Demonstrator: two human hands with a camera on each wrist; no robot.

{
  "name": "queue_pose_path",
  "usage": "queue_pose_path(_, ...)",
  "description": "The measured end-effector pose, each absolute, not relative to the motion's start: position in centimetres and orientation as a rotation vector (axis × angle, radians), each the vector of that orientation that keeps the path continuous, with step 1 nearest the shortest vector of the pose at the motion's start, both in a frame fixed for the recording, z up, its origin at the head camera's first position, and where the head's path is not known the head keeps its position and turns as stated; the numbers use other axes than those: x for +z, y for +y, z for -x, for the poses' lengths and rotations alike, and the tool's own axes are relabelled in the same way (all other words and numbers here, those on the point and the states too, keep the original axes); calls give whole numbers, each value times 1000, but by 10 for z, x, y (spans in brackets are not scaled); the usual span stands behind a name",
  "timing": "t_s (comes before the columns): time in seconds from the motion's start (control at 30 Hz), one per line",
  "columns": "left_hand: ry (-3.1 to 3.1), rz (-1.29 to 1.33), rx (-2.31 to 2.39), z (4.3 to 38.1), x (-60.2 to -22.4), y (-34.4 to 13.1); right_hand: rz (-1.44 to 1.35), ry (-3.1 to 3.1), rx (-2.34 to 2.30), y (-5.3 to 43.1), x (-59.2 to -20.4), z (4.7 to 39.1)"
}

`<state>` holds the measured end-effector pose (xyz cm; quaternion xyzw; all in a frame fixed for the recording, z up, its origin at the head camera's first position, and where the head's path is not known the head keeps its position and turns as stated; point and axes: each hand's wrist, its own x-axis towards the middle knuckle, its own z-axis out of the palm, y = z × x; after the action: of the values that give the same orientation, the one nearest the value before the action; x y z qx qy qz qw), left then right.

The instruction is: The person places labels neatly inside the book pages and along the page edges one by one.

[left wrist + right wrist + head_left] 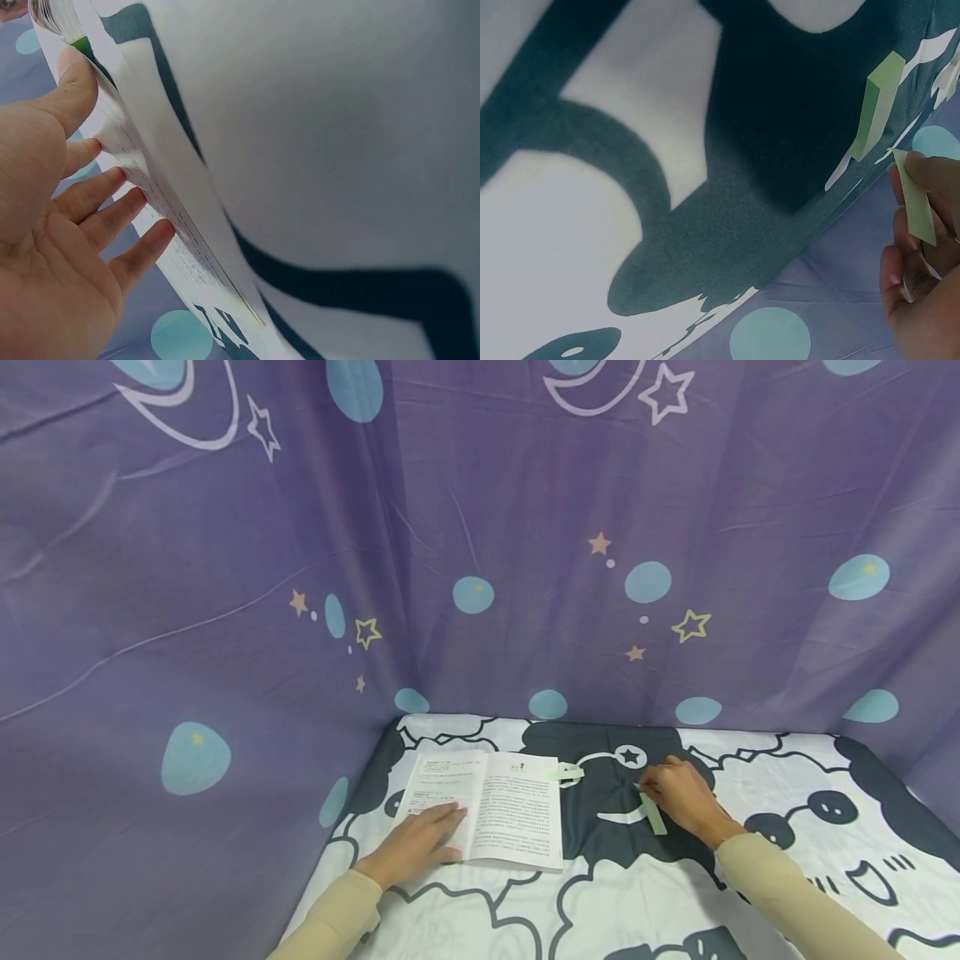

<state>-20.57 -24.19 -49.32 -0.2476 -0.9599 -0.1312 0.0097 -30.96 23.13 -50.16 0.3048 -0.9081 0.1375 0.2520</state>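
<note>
- Held strip (919, 199): pale green, narrow, at the right fingertips above the cloth. Looks like thin paper; expect next to no weight, easy bending and creasing. One end may be tacky (not confirmed). Best hold: a light pinch at one end, flat face left free.
- Right hand (681, 793): thumb and finger pinched together on the strip near its upper end; remaining fingers curled in behind.
- Green piece (877, 109): lies on the dark print just beside the right hand. Shows two faces at an angle; stacked pad or bent strip, cannot tell. Likely light and apt to slide; take it by the long sides.
- Book (517, 810): lies spread, left of the right hand. Pages should be floppy and easily crumpled, the whole heavier than any strip. Steady it with a flat palm near the spine; lift a leaf by its outer corner.
- Page-edge strip (566, 772): pale green, at the upper right edge of the book, jutting past the paper. Probably peels or bends if brushed.
- Left hand (420, 846): fingers apart, resting on the left page; thumb well away from them, near the lower edge. No grip seen.
- Cloth (637, 893): black-and-white print under everything; looks soft, may ruck.
</note>
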Motion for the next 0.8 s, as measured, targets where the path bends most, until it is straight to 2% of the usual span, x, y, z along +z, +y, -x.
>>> queue_pose_path(0.8, -2997, 782, -395, 206, -493, -243, -894, -2361, 449, 206, -499, 310)
